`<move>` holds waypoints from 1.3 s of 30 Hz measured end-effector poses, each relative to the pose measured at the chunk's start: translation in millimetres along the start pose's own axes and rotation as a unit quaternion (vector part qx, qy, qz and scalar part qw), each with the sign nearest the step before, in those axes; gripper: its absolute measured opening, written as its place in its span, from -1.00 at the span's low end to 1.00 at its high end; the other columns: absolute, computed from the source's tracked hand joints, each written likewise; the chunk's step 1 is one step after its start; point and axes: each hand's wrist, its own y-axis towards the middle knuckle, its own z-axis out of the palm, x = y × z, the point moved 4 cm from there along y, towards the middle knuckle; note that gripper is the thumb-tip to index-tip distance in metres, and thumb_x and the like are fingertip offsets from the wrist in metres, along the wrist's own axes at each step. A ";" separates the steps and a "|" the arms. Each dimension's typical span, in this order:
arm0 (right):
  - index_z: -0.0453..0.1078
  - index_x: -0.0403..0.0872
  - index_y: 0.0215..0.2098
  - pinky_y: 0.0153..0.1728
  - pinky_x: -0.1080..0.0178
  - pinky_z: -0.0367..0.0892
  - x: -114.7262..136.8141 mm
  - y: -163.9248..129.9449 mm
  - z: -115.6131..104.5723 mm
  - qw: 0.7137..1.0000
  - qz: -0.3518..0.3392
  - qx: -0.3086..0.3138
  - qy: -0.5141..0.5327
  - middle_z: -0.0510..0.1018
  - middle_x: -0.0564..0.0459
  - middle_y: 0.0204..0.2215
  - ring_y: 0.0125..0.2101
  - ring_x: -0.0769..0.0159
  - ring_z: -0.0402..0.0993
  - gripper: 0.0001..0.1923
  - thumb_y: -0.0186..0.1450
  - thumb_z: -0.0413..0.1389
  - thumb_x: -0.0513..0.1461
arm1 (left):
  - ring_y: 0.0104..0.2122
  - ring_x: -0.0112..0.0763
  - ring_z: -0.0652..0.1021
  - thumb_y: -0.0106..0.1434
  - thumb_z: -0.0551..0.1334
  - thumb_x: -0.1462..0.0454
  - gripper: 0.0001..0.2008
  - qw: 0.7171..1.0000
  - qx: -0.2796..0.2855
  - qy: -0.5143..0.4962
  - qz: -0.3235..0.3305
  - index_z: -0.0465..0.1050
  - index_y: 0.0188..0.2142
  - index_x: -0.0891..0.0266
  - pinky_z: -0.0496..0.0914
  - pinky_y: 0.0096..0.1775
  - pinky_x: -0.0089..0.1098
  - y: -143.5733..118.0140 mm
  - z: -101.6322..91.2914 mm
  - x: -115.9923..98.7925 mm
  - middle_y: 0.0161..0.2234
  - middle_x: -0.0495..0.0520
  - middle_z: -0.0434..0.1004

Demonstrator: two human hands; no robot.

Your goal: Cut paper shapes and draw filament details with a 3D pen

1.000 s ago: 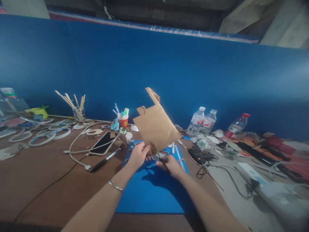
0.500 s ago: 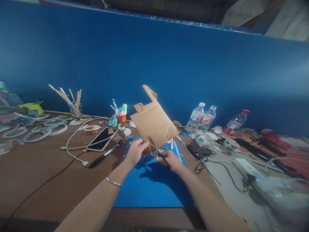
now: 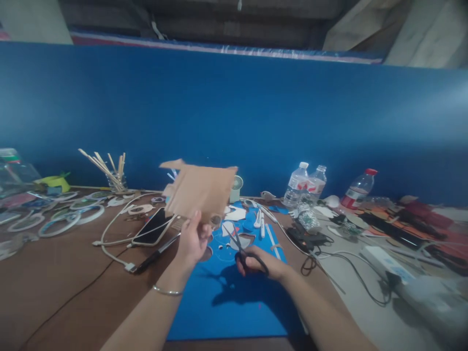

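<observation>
My left hand [image 3: 192, 240] pinches the lower edge of a brown piece of cardboard [image 3: 204, 190] and holds it up above the mat. A strip of the card sticks out at its upper left. My right hand [image 3: 256, 263] has its fingers through the handles of black-handled scissors [image 3: 239, 247], whose blades are parted and point up and away, apart from the card. Under both hands lies a blue mat [image 3: 226, 312]. White and blue cut pieces, such as a white scrap [image 3: 236, 214], lie on its far part, partly behind the card.
To the left are a phone [image 3: 151, 228] with a white cable, a pen [image 3: 155, 254] and several ring shapes [image 3: 71, 222]. Plastic bottles [image 3: 296, 185] stand at the back right. A power strip [image 3: 387, 263] and cables lie at the right. A blue partition [image 3: 234, 112] closes off the back.
My left hand has moved the cardboard up and left, turning it, away from the scissors. The scissors now show with blades apart. The view has tilted upward.
</observation>
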 end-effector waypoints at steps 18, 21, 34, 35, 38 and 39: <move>0.29 -0.16 -0.47 -0.51 0.37 0.13 -18.9 44.7 27.9 0.977 0.030 -0.206 -0.034 0.32 0.11 -0.58 -0.54 0.40 0.18 -0.56 0.17 0.03 0.08 | -0.67 -0.58 0.24 0.09 0.19 0.04 -0.57 0.988 -0.044 0.141 0.040 0.22 -0.71 0.28 0.17 -0.58 -0.53 -22.0 1.7 28.7 -0.74 -0.10 0.19; 0.27 -0.16 -0.52 -0.51 0.37 0.12 -24.1 42.2 26.8 0.974 0.042 -0.220 -0.047 0.30 0.11 -0.60 -0.55 0.40 0.17 -0.55 0.16 0.04 0.08 | -0.67 -0.57 0.24 0.09 0.18 0.06 -0.57 0.983 -0.038 0.171 0.051 0.19 -0.74 0.27 0.16 -0.58 -0.52 -22.3 3.5 27.1 -0.75 -0.09 0.16; 0.23 -0.13 -0.57 -0.58 0.38 0.00 -35.0 38.5 23.1 0.967 0.062 -0.238 -0.062 0.20 0.16 -0.66 -0.59 0.44 0.09 -0.51 0.15 0.01 0.13 | -0.66 -0.50 0.32 0.07 0.19 0.06 -0.60 0.977 -0.044 0.204 0.047 0.27 -0.73 0.27 0.22 -0.55 -0.49 -20.8 5.1 32.5 -0.74 -0.05 0.24; 0.21 -0.12 -0.59 -0.59 0.38 -0.03 -36.0 38.1 23.1 0.965 0.069 -0.245 -0.068 0.18 0.17 -0.67 -0.60 0.45 0.07 -0.52 0.15 0.02 0.12 | -0.65 -0.51 0.32 0.07 0.19 0.06 -0.60 0.978 -0.043 0.200 0.045 0.27 -0.73 0.27 0.22 -0.55 -0.49 -19.8 4.3 34.2 -0.74 -0.05 0.25; 0.13 -0.11 -0.67 -0.62 0.37 -0.10 -38.5 37.1 22.3 0.955 0.088 -0.268 -0.088 0.08 0.20 -0.71 -0.62 0.47 -0.02 -0.50 0.12 0.06 0.10 | -0.65 -0.52 0.32 0.08 0.19 0.05 -0.60 0.981 -0.037 0.187 0.041 0.27 -0.72 0.27 0.23 -0.56 -0.51 -17.8 2.9 38.1 -0.73 -0.06 0.24; 0.11 -0.10 -0.69 -0.63 0.37 -0.11 -39.3 36.9 21.7 0.954 0.090 -0.273 -0.083 0.06 0.20 -0.72 -0.63 0.47 -0.04 -0.49 0.11 0.07 0.11 | -0.65 -0.53 0.32 0.09 0.18 0.04 -0.59 0.982 -0.035 0.182 0.040 0.27 -0.71 0.27 0.23 -0.57 -0.52 -17.9 3.1 38.9 -0.73 -0.07 0.24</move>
